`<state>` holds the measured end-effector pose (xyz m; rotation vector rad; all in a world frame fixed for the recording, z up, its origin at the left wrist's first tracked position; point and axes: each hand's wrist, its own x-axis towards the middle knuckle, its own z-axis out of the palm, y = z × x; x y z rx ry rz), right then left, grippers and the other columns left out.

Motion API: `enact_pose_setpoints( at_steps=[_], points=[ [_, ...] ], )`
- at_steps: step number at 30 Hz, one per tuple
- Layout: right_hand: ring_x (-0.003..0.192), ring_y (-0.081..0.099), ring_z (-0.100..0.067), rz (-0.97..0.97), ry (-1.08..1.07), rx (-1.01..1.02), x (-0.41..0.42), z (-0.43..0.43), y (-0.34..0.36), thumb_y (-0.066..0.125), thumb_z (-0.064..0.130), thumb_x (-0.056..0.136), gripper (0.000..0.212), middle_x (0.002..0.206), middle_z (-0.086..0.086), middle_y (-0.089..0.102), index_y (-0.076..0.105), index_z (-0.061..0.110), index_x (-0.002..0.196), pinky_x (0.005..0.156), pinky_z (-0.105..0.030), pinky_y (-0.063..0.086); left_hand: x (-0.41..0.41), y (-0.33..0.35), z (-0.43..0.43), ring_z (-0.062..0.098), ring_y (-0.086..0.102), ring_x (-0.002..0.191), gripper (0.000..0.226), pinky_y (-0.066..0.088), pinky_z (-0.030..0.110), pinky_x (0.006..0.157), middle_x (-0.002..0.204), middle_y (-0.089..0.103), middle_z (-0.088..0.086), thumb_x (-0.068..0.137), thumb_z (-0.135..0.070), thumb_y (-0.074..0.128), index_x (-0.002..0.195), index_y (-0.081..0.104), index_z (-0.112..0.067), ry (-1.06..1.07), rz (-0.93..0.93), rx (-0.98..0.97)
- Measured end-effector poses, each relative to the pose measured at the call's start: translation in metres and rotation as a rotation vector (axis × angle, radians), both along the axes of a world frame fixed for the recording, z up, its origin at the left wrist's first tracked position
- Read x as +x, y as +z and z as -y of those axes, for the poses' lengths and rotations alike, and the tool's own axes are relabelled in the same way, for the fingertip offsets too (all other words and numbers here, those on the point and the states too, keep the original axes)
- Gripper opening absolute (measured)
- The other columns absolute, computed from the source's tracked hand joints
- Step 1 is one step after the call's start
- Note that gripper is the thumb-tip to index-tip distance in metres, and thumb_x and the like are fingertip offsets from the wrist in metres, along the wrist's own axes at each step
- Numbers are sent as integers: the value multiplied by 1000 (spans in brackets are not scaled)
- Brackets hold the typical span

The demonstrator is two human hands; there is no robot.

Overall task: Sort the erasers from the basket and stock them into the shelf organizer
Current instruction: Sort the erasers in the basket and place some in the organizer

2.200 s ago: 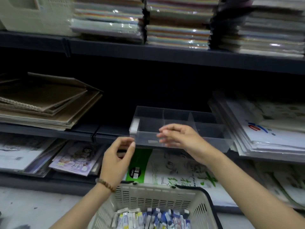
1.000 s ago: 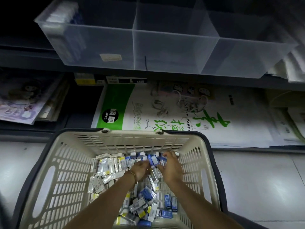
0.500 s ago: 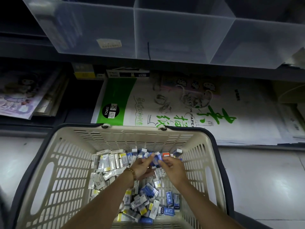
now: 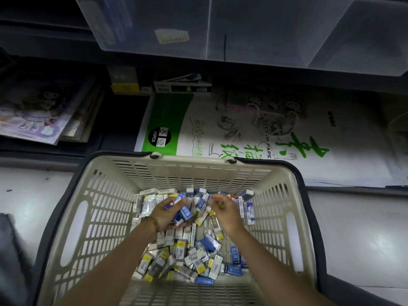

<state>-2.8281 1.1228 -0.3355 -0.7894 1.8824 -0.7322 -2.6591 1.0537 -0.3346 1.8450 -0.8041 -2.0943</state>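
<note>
A cream plastic basket (image 4: 106, 208) with a dark rim sits on the floor below me, holding several small wrapped erasers (image 4: 189, 255) in blue, white and yellow sleeves. My left hand (image 4: 164, 214), with a bead bracelet at the wrist, is cupped palm up over the pile and holds blue erasers (image 4: 183, 213). My right hand (image 4: 225, 209) hovers just beside it over the far part of the pile, fingers curled down and apart; nothing shows in its grip. The clear shelf organizer (image 4: 254, 29), split by dividers, hangs over the shelf edge above.
A green and white sketch paper pack (image 4: 242, 133) lies on the bottom shelf behind the basket. A purple cartoon booklet (image 4: 33, 115) lies at the left. Small boxes (image 4: 183, 85) stand under the organizer. Pale floor (image 4: 357, 235) flanks the basket.
Both hands came down from the organizer into the basket. Over the last second my left hand turned palm up and gathered blue erasers, while my right hand drew slightly apart from it.
</note>
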Motion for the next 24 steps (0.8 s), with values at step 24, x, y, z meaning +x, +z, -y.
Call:
enact_pose_setpoints(
  at_steps=[24],
  points=[
    [79, 60, -4, 428, -201, -8, 30, 4, 34, 63, 30, 88, 23, 88, 10, 66, 67, 21, 109, 68, -15, 47, 15, 19, -14, 17, 62, 62, 34, 55, 26, 53, 75, 64, 4, 78, -44, 62, 93, 66, -14, 201, -301, 126]
  ],
)
